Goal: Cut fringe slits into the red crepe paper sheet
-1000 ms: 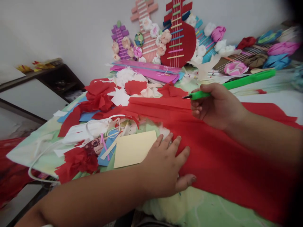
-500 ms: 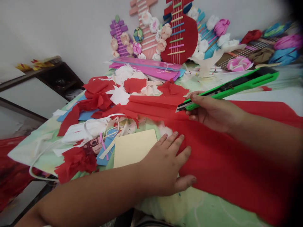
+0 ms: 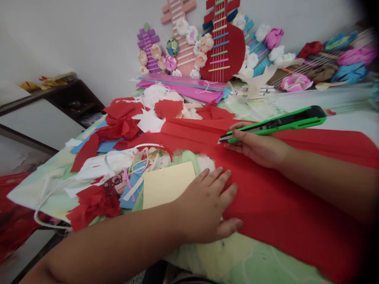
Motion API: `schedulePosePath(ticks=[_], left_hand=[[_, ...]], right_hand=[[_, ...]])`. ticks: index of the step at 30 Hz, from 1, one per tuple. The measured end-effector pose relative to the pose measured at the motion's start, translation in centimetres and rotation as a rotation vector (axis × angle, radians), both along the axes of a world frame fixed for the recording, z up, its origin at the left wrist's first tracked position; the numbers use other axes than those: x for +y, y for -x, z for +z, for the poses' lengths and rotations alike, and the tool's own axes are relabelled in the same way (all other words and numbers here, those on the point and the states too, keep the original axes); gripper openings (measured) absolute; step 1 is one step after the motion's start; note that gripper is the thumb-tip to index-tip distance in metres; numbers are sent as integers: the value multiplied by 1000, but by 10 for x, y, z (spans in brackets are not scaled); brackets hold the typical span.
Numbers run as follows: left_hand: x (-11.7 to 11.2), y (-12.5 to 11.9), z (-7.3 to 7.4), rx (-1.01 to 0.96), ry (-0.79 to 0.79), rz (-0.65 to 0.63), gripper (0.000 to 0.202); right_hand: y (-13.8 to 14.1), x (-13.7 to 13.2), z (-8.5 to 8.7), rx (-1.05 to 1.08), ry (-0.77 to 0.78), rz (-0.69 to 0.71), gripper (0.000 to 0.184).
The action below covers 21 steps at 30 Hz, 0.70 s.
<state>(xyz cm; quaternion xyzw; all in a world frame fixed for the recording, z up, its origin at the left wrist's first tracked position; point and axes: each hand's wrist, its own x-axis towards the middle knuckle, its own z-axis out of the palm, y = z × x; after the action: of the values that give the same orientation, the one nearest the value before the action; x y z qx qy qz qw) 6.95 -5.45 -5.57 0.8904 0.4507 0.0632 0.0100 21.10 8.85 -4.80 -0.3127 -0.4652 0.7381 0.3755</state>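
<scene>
My right hand [image 3: 254, 146] grips a green and black box cutter [image 3: 278, 121], its short blade showing at the lower left end, at or just above a long sheet of red paper [image 3: 284, 213]. I cannot tell whether the tip touches the paper. Lying flat with fingers spread, my left hand [image 3: 210, 205] rests with its fingertips on the red sheet's left edge. Under its wrist side is a pale yellow square pad [image 3: 168, 183]. A fold or raised strip runs along the far side of the red sheet.
Torn red paper scraps [image 3: 122, 118], white string [image 3: 158, 94] and a white cord [image 3: 38, 215] lie to the left. Behind stand paper-flower-trimmed model guitars, including a red one [image 3: 227, 55], against the wall. Purple sheets [image 3: 183, 86] lie before them. A dark shelf [image 3: 77, 98] stands at left.
My right hand has lowered slightly and moved left, and the box cutter now lies at a flatter angle with its tail end lower. The left hand stays almost in place.
</scene>
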Motion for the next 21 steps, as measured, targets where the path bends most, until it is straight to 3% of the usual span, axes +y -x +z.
schedulePosePath(ticks=[12,17,21], left_hand=[[-2,-1,0,13,-28,-3,61],[-3,-1,-1,-3,-15,-10,62],[-3,-1,-1,-16,-12,-10,61]], right_hand=[[2,-1,7,-117,-52,-11,12],[4,-2,17,-404,-290,211,15],[5,0,14,-338,-333,418,23]])
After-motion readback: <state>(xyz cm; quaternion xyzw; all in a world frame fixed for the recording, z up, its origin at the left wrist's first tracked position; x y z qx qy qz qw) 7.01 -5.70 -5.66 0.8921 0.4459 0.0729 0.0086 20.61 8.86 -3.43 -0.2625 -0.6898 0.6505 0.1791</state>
